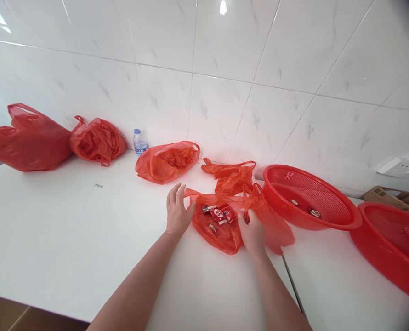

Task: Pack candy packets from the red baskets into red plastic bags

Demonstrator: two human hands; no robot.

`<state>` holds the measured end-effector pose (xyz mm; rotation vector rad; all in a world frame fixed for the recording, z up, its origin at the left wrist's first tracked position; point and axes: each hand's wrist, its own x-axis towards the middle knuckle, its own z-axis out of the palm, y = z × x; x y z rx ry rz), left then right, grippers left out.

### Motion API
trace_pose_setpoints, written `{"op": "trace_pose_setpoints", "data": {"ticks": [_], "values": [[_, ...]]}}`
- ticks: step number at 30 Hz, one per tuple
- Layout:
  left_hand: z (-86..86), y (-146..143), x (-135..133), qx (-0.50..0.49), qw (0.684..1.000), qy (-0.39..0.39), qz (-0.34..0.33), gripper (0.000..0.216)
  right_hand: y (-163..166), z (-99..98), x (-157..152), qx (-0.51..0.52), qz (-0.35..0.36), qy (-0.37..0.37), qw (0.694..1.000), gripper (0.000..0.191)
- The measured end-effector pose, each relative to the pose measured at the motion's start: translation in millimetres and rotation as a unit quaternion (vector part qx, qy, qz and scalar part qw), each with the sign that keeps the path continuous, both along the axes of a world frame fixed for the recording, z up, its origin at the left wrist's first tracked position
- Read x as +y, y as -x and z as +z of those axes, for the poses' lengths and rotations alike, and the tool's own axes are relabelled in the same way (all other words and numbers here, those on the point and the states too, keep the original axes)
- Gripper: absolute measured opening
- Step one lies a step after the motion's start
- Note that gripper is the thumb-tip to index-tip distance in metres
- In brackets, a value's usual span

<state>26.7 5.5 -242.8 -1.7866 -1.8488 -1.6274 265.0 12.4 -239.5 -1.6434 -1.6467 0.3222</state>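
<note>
A thin red plastic bag point(221, 232) lies on the white counter point(70, 239) in front of me, with several small red packets point(219, 214) showing inside it. My left hand point(178, 212) rests against the bag's left edge, fingers stretched out and slightly apart. My right hand point(252, 231) pinches the bag's right side, fingers curled into the plastic.
More red bags lie along the tiled wall: two full ones at far left point(28, 140) point(97, 140), an open one point(168, 162), a crumpled one point(232, 177). A small water bottle point(139, 141) stands behind. Two red mesh baskets point(309, 197) point(394, 246) sit right; the nearer holds a few packets.
</note>
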Motion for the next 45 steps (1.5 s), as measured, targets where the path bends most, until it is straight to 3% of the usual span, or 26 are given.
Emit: {"op": "trace_pose_setpoints", "data": {"ticks": [2, 6, 8, 11, 14, 17, 25, 29, 34, 40, 45], "values": [[4.8, -8, -6, 0.061, 0.997, -0.033, -0.019, 0.043, -3, 3.6, 0, 0.043, -0.052, -0.035, 0.997, 0.033], [3.8, -29, -12, 0.144, 0.968, 0.024, -0.206, 0.025, -2, 14.3, -4, 0.083, -0.093, -0.146, 0.981, 0.051], [-0.3, -37, -13, 0.157, 0.947, 0.066, -0.27, 0.026, 2, 20.3, -9, 0.037, -0.072, -0.212, 0.974, 0.045], [-5.4, -43, -13, 0.159, 0.932, 0.112, -0.307, 0.022, 15, 24.2, -18, -0.03, 0.011, -0.268, 0.963, 0.026], [-7.4, -41, -13, 0.149, 0.929, 0.137, -0.311, 0.015, 32, 18.2, -24, -0.054, 0.126, -0.233, 0.963, 0.025], [-6.6, -38, -13, 0.143, 0.927, 0.159, -0.309, 0.014, 44, 5.3, -24, -0.09, 0.176, -0.151, 0.969, 0.033], [-5.4, -38, -12, 0.16, 0.917, 0.189, -0.314, 0.017, 32, -20.0, -5, -0.158, 0.131, -0.045, 0.978, 0.053], [-7.5, -37, -10, 0.147, 0.922, 0.196, -0.299, 0.018, 27, -21.9, -2, -0.161, 0.132, -0.004, 0.978, 0.042], [-7.6, -35, -10, 0.126, 0.922, 0.224, -0.289, 0.019, 28, -17.2, -4, -0.14, 0.102, 0.011, 0.985, 0.03], [-8.0, -35, -10, 0.124, 0.922, 0.225, -0.289, 0.017, 27, -12.9, -5, -0.141, 0.061, 0.019, 0.988, 0.038], [-6.9, -34, -11, 0.118, 0.92, 0.231, -0.293, 0.018, 26, -12.7, -3, -0.115, 0.047, -0.018, 0.992, 0.044]]}}
